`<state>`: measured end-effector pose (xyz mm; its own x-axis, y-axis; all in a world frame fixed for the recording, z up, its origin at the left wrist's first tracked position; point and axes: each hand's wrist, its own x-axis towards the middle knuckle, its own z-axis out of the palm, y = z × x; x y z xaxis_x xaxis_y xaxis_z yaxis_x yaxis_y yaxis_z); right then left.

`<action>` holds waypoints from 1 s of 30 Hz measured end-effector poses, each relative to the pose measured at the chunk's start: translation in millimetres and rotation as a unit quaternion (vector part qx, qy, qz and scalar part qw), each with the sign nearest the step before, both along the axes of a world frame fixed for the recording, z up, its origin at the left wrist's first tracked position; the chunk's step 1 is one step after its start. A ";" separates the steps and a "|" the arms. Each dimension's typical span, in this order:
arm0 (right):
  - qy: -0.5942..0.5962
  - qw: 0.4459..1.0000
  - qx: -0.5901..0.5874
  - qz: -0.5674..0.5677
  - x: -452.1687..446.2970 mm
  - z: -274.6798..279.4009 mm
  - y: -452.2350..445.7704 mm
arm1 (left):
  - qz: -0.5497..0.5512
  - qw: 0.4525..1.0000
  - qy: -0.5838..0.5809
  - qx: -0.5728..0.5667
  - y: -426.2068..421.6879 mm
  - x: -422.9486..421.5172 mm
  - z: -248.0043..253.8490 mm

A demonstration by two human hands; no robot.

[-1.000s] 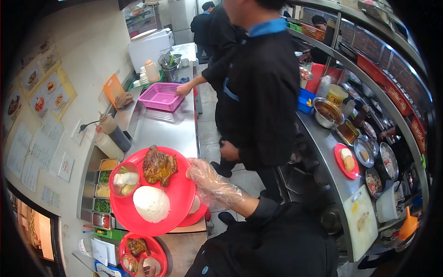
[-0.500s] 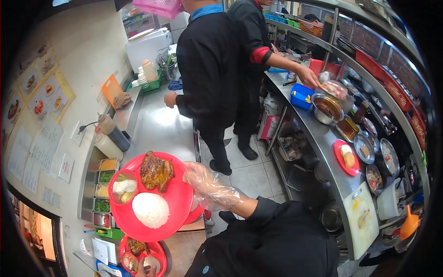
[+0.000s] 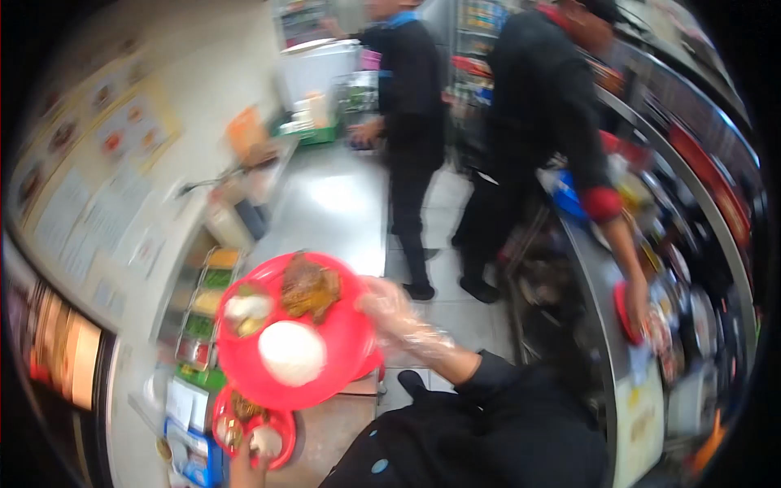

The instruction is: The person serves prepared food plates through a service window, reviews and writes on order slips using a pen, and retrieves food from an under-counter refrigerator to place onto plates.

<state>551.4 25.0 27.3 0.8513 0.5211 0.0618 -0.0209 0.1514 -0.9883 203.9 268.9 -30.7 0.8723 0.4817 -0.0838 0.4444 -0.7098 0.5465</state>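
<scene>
My right hand (image 3: 390,313), in a clear plastic glove, grips the right rim of a large red plate (image 3: 244,358) held up over the counter. On this plate are a mound of white rice (image 3: 293,354), a piece of grilled meat (image 3: 309,289) and a small clear cup (image 3: 246,313) with pale contents. Part of another red dish (image 3: 373,366) shows beneath its right side. Lower down, my left hand (image 3: 259,457) is closed at the near rim of a smaller red plate (image 3: 285,423), which carries rice, browned meat and a cup. Blur softens the left fingers.
Condiment tubs (image 3: 199,325) and squeeze bottles (image 3: 228,224) line the wall side. A steel counter (image 3: 333,199) runs ahead. Two co-workers in dark clothes stand beyond; one reaches to a red plate (image 3: 625,313) on the right counter, near a cutting board (image 3: 639,419).
The view has shifted and blurred. One co-worker stands farther off; the other has come closer, with a hand now at the red plate on the right counter. Both my hands keep their holds.
</scene>
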 end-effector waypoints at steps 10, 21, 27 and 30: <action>0.022 0.981 0.111 0.159 -51.6 28.7 107.1 | 0.318 0.828 -0.082 0.454 238.9 -67.1 131.6; 0.101 0.935 0.131 0.315 -132.8 71.1 277.9 | 0.379 0.727 0.155 0.551 385.7 -148.7 174.1; 0.022 0.911 0.135 0.389 -175.6 64.9 402.8 | 0.375 0.728 0.143 0.556 388.0 -194.0 164.2; 0.039 0.889 0.152 0.430 -203.4 63.5 470.4 | 0.402 0.729 0.168 0.527 378.4 -226.2 166.1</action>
<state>348.0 495.4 90.9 0.1534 0.9508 0.2691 -0.3253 0.3057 -0.8948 -22.3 647.4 135.4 0.2882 0.7773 0.5592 0.9317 -0.0928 -0.3511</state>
